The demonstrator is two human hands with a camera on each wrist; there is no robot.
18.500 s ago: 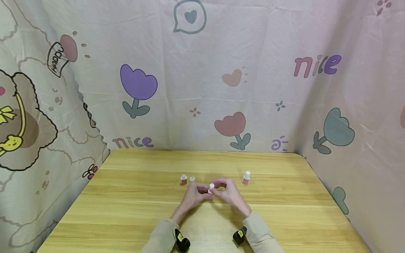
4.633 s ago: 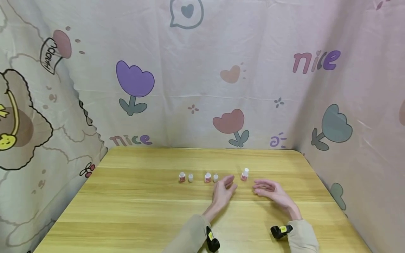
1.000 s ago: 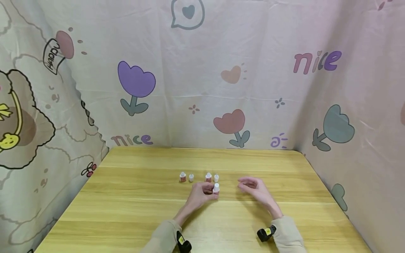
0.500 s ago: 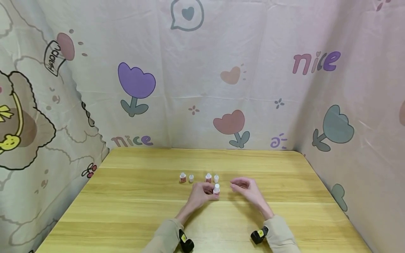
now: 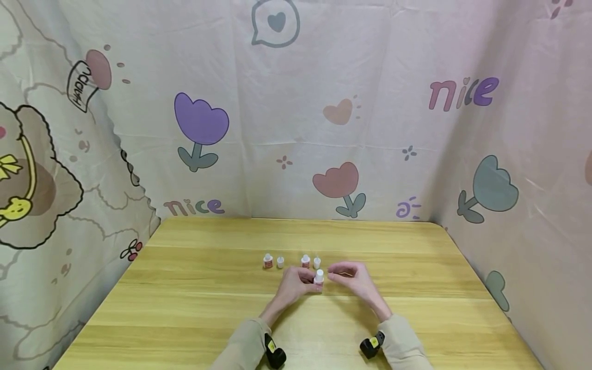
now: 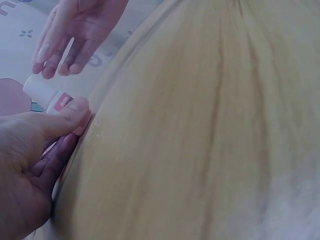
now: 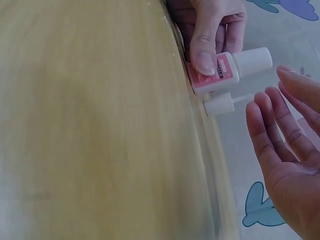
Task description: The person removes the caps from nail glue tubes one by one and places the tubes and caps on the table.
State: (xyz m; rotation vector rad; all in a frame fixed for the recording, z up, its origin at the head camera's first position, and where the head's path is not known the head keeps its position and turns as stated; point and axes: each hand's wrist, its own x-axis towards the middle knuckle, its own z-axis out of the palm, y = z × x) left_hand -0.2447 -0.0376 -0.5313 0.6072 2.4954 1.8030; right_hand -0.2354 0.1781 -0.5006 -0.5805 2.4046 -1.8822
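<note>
My left hand [image 5: 291,283] pinches a small white bottle [image 5: 318,278] with a pink label between thumb and fingers, low at the table's middle. Its white cap [image 7: 254,61] is on, as the right wrist view shows. My right hand [image 5: 356,281] is just right of this bottle, fingers loosely bent and apart from it; in the left wrist view that hand [image 6: 85,30] hangs near the cap. Behind my left hand stand two uncapped bottles, one on the left [image 5: 268,261] and one nearer [image 5: 306,262]. Beside each is a loose white cap [image 5: 280,262], the right-hand cap [image 5: 316,263] with its thin stem upward.
The wooden table [image 5: 185,308] runs back to a printed cloth [image 5: 277,128] hung behind and at both sides. The uncapped bottles and loose caps form a row just beyond my hands. A black wrist camera [image 5: 275,352] sits at my left cuff, another [image 5: 372,345] at my right.
The bottle that stood at the right is now in my left hand at the middle. Over the last second my right hand has moved left, close to it; the bottle shifted slightly right.
</note>
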